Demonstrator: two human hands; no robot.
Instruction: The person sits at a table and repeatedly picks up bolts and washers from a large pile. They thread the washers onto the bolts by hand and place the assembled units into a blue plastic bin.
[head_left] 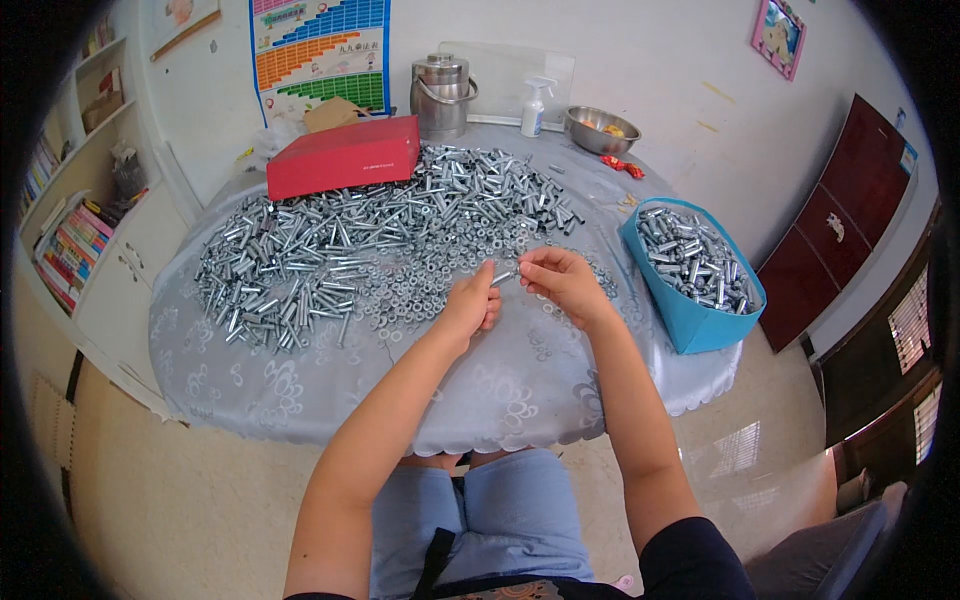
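Note:
A short silvery metal bolt point(503, 278) lies between my two hands, above the near edge of the pile. My left hand point(470, 306) is closed on one end of it, thumb up and fingers curled. My right hand point(562, 283) pinches at its other end with thumb and fingertips; whatever small part sits there is too small to name. Just beyond, many loose nuts and washers point(415, 285) are spread on the table. Behind and left of them lies a large heap of similar bolts or sleeves point(285, 300).
A light-blue fabric bin point(715, 335) full of metal bolts stands at the right. On the grey tablecloth point(300, 400), a red box point(345, 158) rests on the heap's back. Farther back are a steel canister point(440, 100), a spray bottle point(533, 108) and a metal bowl point(590, 140).

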